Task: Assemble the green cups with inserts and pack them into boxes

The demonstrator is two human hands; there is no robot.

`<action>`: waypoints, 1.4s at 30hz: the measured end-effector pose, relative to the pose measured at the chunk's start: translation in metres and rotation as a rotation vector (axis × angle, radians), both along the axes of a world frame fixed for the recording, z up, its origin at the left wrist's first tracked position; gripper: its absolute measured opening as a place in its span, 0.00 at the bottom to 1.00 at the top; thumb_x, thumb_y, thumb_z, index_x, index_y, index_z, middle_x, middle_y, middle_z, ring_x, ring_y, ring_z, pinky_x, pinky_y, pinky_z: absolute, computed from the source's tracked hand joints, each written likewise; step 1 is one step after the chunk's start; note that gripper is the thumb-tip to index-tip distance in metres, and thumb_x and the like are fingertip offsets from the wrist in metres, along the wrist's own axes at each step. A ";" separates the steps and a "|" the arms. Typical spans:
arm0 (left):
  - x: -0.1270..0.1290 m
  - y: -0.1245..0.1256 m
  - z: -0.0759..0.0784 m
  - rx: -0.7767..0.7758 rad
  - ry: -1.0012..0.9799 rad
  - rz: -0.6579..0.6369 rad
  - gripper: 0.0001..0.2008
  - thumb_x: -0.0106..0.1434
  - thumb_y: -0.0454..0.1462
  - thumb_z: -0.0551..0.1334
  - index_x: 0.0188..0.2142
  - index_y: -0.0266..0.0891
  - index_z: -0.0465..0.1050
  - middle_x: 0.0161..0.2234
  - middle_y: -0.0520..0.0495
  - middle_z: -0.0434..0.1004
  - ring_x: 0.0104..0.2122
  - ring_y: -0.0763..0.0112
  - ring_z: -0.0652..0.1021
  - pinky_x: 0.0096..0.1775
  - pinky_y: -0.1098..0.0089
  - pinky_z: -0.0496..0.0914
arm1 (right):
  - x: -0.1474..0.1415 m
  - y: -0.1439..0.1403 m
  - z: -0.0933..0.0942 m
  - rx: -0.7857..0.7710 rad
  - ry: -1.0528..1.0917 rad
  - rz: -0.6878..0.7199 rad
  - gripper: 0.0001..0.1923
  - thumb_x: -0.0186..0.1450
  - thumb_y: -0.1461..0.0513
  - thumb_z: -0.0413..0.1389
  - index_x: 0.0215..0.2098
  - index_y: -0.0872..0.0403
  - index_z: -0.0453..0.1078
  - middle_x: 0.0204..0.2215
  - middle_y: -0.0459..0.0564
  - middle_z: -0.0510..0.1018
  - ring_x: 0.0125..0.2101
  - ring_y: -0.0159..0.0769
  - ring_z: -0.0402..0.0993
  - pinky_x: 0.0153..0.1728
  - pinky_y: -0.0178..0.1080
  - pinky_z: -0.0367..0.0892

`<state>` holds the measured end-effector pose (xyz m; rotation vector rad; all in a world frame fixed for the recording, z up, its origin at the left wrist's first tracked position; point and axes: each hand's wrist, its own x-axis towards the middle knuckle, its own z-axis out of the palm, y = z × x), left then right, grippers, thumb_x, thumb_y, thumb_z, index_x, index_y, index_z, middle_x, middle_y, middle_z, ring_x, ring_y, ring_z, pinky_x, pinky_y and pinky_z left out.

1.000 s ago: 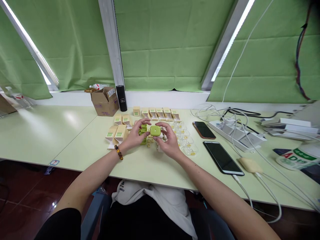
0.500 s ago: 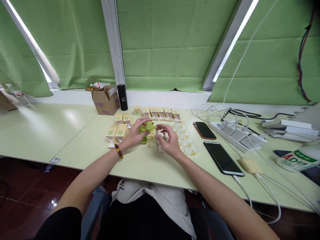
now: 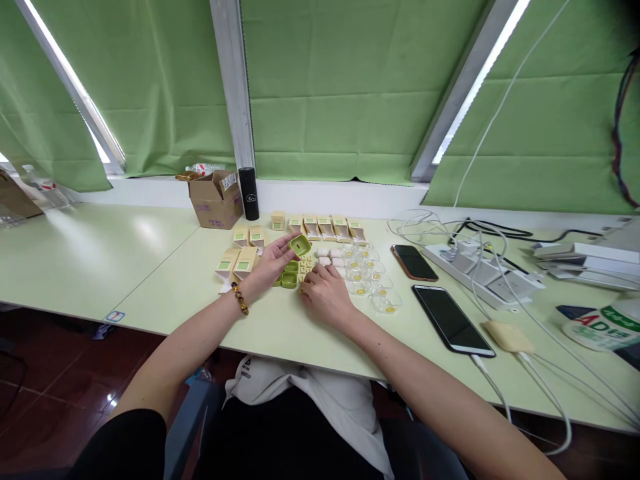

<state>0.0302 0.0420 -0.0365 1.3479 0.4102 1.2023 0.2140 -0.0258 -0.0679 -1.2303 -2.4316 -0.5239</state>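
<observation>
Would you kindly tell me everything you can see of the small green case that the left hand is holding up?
The small green case is a rounded-square shell, olive-lime, seemingly glossy plastic. It is open and hollow, its cavity tilted up toward the camera, with a darker inside and a lighter rim. The left hand pinches it at the fingertips, raised just above the table. More green pieces lie on the table right below it. Finer details are too small to tell.

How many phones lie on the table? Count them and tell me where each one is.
2. A smaller phone lies right of the clear plastic shells, near the power strip. A larger phone lies nearer the table's front edge, with a cable plugged in.
</observation>
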 end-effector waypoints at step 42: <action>0.003 -0.001 -0.013 0.086 0.172 -0.084 0.31 0.63 0.51 0.74 0.62 0.43 0.77 0.46 0.41 0.83 0.46 0.64 0.81 0.50 0.64 0.73 | 0.014 0.008 0.027 -0.203 1.381 0.274 0.08 0.68 0.55 0.62 0.43 0.49 0.75 0.35 0.49 0.80 0.36 0.39 0.76 0.40 0.43 0.75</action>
